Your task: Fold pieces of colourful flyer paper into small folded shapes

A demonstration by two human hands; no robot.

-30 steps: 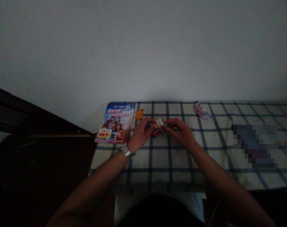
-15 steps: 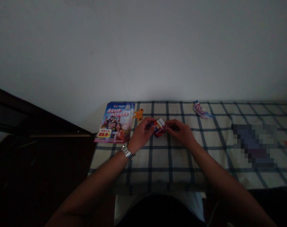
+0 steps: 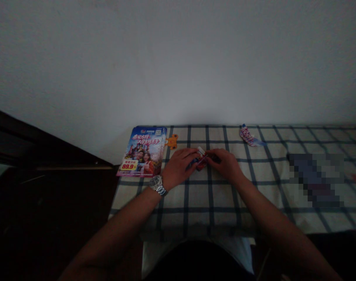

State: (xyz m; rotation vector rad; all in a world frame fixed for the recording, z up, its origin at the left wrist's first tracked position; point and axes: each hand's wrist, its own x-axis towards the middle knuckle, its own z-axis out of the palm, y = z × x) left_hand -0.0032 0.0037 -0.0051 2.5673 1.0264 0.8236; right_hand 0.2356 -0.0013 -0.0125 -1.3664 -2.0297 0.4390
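Over the middle of the checked cloth, both hands are closed on a small folded piece of printed paper [image 3: 201,164], coloured red and dark blue with a white part at its top. My left hand [image 3: 179,166], with a metal watch on the wrist, covers its left side with bent fingers. At its right edge my right hand [image 3: 224,163] pinches it between thumb and fingers. Much of the paper is hidden behind the fingers. Left of my left hand lies a stack of printed leaflets [image 3: 142,152], with an orange paper shape [image 3: 172,141] by its right edge.
The table is covered by a white cloth with dark checks [image 3: 198,199]. A crumpled or folded strip of printed paper [image 3: 249,136] lies at the back right. Farther right is a blurred-out dark object [image 3: 315,181]. A pale wall [image 3: 195,62] rises behind the table.
My left hand has turned over the paper and moved slightly right, so its fingers now cover more of it. Less of the white part shows. My right hand keeps its pinch.
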